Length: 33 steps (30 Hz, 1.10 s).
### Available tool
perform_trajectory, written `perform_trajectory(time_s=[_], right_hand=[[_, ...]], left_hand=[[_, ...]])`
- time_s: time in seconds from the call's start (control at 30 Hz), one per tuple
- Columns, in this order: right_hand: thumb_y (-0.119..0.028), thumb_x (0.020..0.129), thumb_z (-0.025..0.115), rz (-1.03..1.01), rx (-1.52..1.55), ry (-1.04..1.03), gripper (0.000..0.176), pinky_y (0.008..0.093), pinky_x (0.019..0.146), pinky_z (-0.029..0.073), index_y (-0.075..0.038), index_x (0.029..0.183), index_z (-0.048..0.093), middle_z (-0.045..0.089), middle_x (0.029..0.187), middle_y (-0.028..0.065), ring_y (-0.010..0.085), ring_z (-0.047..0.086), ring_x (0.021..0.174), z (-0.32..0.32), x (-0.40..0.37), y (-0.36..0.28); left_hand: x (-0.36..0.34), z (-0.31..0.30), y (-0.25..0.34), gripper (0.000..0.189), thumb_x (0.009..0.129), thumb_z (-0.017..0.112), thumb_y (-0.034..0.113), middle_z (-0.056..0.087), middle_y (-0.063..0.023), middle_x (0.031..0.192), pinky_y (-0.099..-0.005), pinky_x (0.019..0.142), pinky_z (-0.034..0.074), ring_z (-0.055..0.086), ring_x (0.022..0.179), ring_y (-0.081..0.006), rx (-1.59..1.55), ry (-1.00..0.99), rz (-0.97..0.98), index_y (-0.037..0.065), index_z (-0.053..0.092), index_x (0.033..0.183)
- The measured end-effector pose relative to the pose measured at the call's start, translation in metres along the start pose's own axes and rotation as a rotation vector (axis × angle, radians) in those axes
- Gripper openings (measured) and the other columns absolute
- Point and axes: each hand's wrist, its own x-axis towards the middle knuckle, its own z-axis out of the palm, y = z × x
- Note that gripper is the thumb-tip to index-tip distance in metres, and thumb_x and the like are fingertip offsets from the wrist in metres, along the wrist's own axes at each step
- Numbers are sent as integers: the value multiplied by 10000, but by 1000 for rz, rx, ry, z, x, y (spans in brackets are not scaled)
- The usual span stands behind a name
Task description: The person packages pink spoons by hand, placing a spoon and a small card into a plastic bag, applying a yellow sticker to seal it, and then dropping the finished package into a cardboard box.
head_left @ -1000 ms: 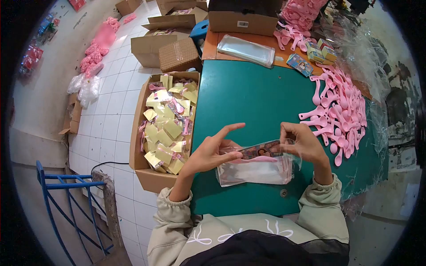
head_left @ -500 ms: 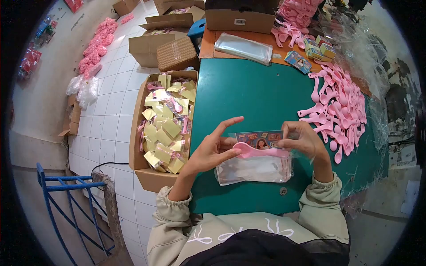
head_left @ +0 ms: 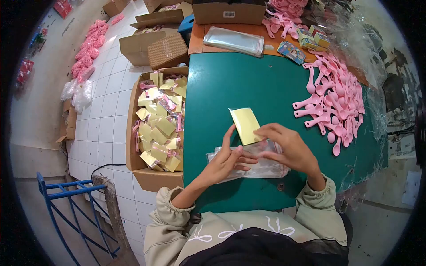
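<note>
A small clear packet (head_left: 245, 125) with the yellow back of its card facing up is tilted over the table. My right hand (head_left: 288, 148) grips its lower right part, fingertips on the card and thumb below. Fingers stretched and apart, my left hand (head_left: 226, 162) is at the packet's lower left edge, the index fingertip against it or just beside it. The pink spoon cannot be made out; the card and my hands cover that area. Under both hands lies a stack of clear plastic bags (head_left: 270, 169) on the green table (head_left: 213, 97).
A carton (head_left: 133, 153) of finished-looking yellow-backed packets stands left of the table. Pink spoons (head_left: 339, 99) are heaped at the right. Farther back are picture cards (head_left: 291, 52), more clear bags (head_left: 234, 41) and a cardboard box (head_left: 228, 13). A blue metal frame (head_left: 73, 186) stands lower left.
The packet has been turned from its picture side to its yellow back, and the spoon has gone from sight. My left hand has shifted its fingers down to the packet's lower edge.
</note>
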Motion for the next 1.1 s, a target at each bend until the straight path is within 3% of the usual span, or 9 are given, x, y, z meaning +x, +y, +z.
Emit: perform_trajectory(time_s=[0.1, 0.3, 0.43, 0.53, 0.73, 0.83, 0.93, 1.1], right_hand=[[-175, 770, 679, -29, 15, -141, 408, 387, 815, 466, -48, 1138, 557, 532, 1083, 164, 333, 558, 950, 5, -2, -2], [-126, 738, 679, -112, -19, -285, 267, 415, 790, 444, -35, 932, 521, 506, 978, 149, 333, 529, 910, 25, -6, -4], [-110, 723, 676, -150, 8, -316, 252, 412, 799, 433, -27, 883, 501, 492, 950, 148, 337, 524, 899, 31, -5, -9], [-109, 716, 676, -167, 34, -285, 243, 408, 785, 432, -23, 861, 502, 487, 922, 145, 336, 523, 883, 33, -5, -13], [-53, 669, 697, -193, -18, -126, 227, 377, 726, 428, -50, 803, 514, 466, 845, 102, 293, 507, 798, 45, -7, -16], [-110, 658, 681, -283, -165, -105, 239, 398, 760, 418, -7, 803, 521, 493, 854, 124, 286, 518, 818, 47, -7, -22], [-126, 635, 680, -341, -289, -82, 252, 398, 764, 410, -5, 794, 527, 497, 837, 119, 268, 521, 819, 49, -6, -24], [-134, 653, 669, -397, -242, -101, 243, 412, 766, 425, -2, 806, 533, 506, 824, 111, 266, 528, 814, 58, -10, -22]], left_hand=[[-10, -1, -10, 663, 993, 329, 135, 558, -208, 1153, -339, 814, 525, 605, 1024, -253, -2, 80, 27, 189, -177, 1419], [-33, 9, -24, 637, 987, 313, 100, 552, -216, 1170, -338, 823, 531, 600, 1040, -263, 49, 71, -8, 183, -133, 1433], [-37, 15, -24, 612, 986, 342, 104, 579, -222, 1092, -374, 853, 520, 593, 1040, -259, 113, 102, -34, 190, -44, 1453], [-38, 15, -25, 613, 975, 381, 91, 580, -139, 1023, -327, 834, 529, 612, 930, -174, 87, 122, -3, 138, 6, 1457], [-40, 14, -27, 629, 969, 418, 107, 572, -133, 1021, -317, 843, 523, 611, 908, -164, -33, 165, 54, 125, 25, 1460], [-38, 14, -22, 640, 965, 441, 119, 584, -132, 991, -315, 834, 525, 615, 896, -164, -74, 213, 32, 121, 34, 1458], [-35, 11, -17, 633, 962, 454, 129, 599, -116, 945, -310, 812, 530, 618, 869, -154, -3, 226, 14, 134, 57, 1456], [-26, 0, -14, 619, 939, 474, 57, 610, -99, 901, -275, 747, 532, 609, 810, -128, 62, 159, 29, 148, 124, 1441]])
